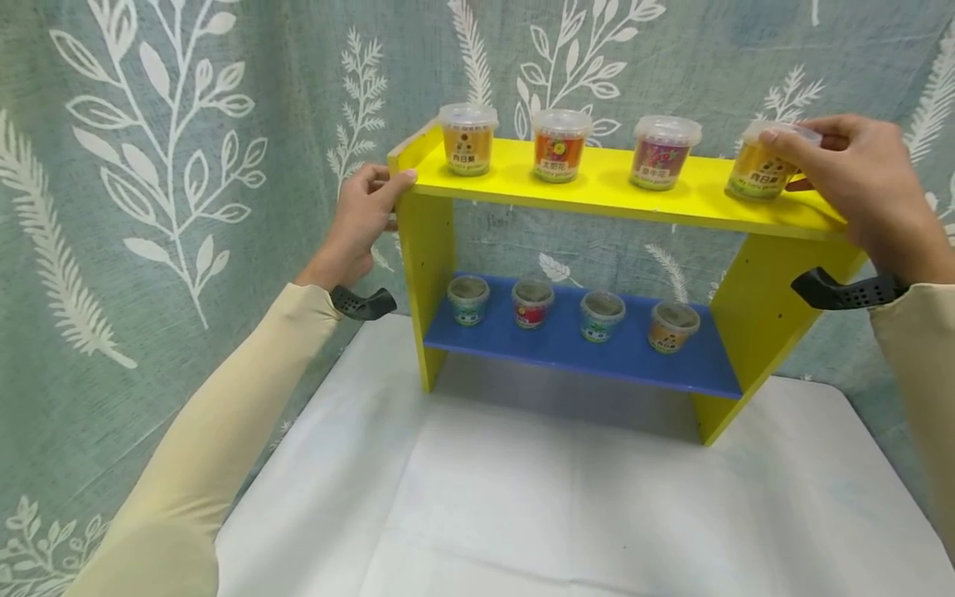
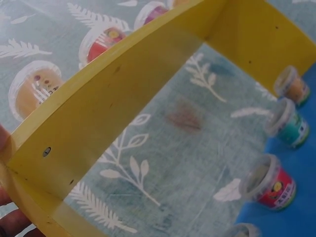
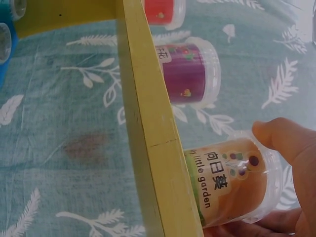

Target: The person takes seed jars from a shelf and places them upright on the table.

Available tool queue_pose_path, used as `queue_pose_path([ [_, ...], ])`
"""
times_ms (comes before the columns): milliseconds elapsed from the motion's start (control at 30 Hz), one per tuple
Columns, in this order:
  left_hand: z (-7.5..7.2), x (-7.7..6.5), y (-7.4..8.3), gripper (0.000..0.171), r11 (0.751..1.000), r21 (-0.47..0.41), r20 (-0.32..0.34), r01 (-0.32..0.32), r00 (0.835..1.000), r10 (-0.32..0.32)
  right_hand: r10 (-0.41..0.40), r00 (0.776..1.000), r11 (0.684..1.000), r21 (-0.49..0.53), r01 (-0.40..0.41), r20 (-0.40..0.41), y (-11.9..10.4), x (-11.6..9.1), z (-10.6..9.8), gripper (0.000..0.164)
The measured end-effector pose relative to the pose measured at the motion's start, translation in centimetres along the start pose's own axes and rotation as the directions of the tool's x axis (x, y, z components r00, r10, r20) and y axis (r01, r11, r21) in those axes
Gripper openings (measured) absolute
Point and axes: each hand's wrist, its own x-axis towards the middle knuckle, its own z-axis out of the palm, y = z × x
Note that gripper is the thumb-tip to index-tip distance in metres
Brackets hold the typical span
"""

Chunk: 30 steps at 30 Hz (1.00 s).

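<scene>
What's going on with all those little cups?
A person's right hand holds an orange-labelled clear plastic cup at the top right of a yellow-and-blue shelf unit, while the left hand grips its top left corner. Three more clear plastic cups stand in a row up there, and four round labelled cups stand on the flat blue board below.

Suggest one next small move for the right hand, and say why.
Probably settle the rightmost top cup and release it: the right hand holds it near its top, its base looks on or just above the yellow board, and it lines up with three other cups. The left hand grips the shelf unit at its left end, perhaps steadying it.
</scene>
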Motion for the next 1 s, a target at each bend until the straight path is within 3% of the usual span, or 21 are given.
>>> queue_pose_path([
  [200, 0.2, 0.0, -0.4, 0.040, 1.000, 0.000, 0.005, -0.015, 1.000, 0.015, -0.011, 1.000, 1.000, 0.002, 0.011, -0.007, 0.3, -1.0, -0.4, 0.089],
  [633, 0.3, 0.1, -0.5, 0.044, 1.000, -0.015, -0.008, 0.022, 1.000, -0.022, -0.048, 0.998, 0.999, 0.019, 0.048, -0.032, -0.2, -3.2, -1.0, 0.082],
  [1000, 0.0, 0.2, -0.2, 0.042, 0.999, -0.030, -0.004, 0.015, 1.000, -0.015, -0.057, 0.995, 0.996, -0.067, 0.051, -0.080, 0.2, -5.4, -1.8, 0.079],
])
